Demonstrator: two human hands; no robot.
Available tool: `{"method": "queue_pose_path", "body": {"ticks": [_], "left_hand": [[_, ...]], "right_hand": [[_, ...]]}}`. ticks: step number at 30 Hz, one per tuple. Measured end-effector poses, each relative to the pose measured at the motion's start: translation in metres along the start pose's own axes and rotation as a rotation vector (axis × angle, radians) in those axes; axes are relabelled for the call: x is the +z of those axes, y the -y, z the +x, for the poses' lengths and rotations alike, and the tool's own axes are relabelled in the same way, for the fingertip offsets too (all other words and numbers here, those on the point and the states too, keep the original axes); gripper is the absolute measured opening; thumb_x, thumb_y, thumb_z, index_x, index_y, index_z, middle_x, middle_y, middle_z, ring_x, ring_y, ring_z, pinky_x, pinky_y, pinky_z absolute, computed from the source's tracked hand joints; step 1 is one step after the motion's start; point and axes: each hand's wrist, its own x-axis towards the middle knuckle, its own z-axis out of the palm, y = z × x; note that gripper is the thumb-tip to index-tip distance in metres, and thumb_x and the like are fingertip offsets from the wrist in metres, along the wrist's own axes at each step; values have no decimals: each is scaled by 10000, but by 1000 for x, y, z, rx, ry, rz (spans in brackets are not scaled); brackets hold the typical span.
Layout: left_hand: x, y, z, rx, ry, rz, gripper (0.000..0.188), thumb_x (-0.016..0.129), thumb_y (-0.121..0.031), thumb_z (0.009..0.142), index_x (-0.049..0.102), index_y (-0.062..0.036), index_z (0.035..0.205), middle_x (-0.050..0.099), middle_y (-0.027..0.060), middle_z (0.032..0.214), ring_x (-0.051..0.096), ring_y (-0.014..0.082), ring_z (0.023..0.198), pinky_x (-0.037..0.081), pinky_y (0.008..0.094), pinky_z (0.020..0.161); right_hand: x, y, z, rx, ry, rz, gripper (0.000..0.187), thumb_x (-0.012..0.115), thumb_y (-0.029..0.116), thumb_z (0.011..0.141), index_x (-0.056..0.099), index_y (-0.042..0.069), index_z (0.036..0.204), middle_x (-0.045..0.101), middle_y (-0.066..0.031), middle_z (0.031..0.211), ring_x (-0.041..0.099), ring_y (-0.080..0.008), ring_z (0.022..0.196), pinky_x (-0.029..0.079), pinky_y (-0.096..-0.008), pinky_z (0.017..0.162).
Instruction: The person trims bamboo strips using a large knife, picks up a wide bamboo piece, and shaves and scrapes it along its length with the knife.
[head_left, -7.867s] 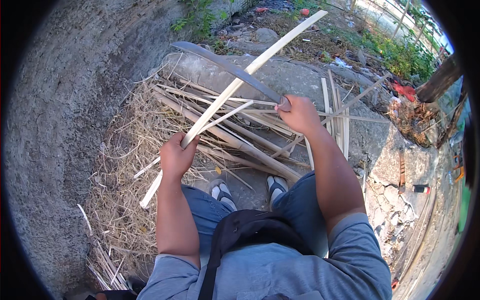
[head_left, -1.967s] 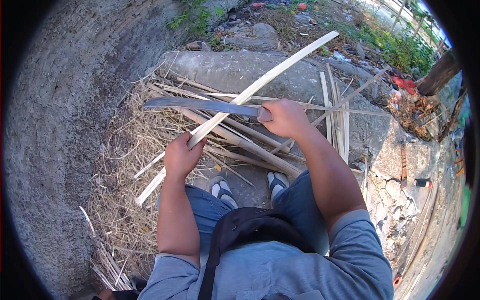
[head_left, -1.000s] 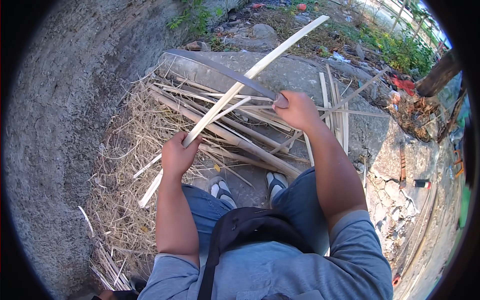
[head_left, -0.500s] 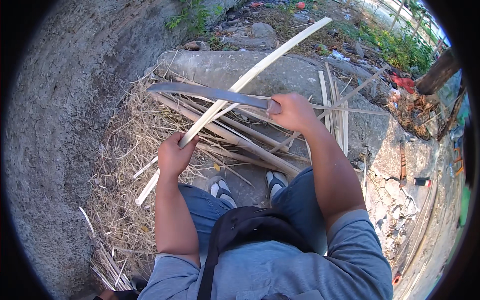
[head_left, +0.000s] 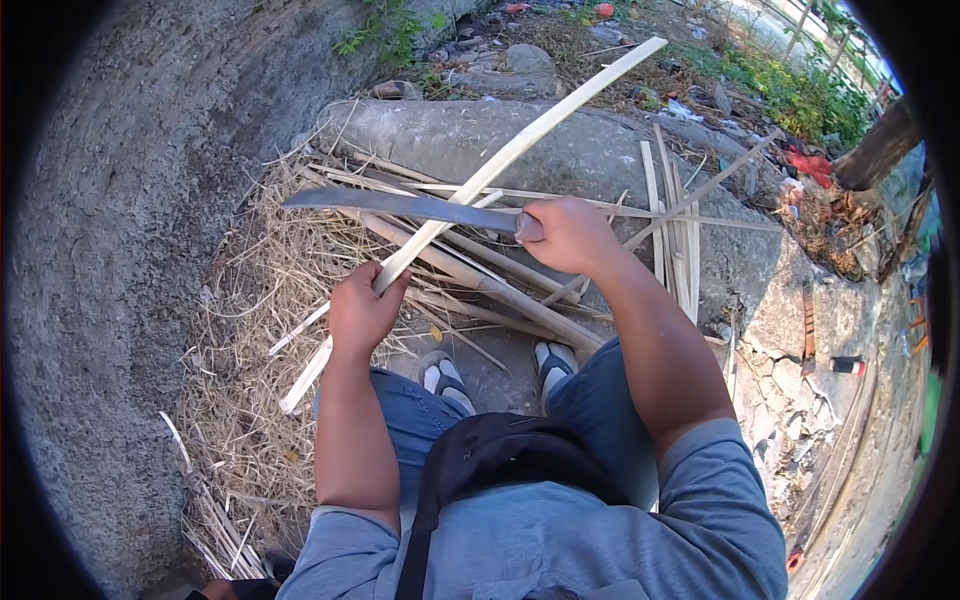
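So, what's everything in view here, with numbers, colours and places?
Held strip: 1, cream, slanting through the centre
Long curved knife: 1, grey, centre, crossing that strip
Poles and loose strips: several, tan, across the middle
Dry shavings: one heap, tan, left of the poles
Wall: 1, grey, far left
Stone slab: 1, grey, beyond the poles
Plants: several, green, top and upper right
Trunk: 1, dark brown, upper right
Small cylinder: 1, black and red, right
Bag: 1, black, at the waist
Sandals: 2, dark, lower centre
Left hand: 1, bare, around the held strip
Right hand: 1, bare, around the knife
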Motion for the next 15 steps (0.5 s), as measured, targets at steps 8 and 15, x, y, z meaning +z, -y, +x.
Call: {"method": "queue_pose_path", "body": {"ticks": [8,15], "left_hand": [[-8,7,3,-15,33,-67,379,791,-402,852,706,-33,876,678,148,689,666,317,631,508,408,612],[-5,1,2,-55,-7,-44,389,773,-423,863,703,-40,871,677,149,690,670,318,641,513,415,622]], "right_hand": [[-9,-5,-1,63,-63,-44,225,723,297,817,707,96,917,706,-186,859,682,-407,835,529,-510,723],[-8,-31,2,284,-120,228,334,766,321,833,695,17,952,704,-216,874,670,-426,841,511,-460,732]]}}
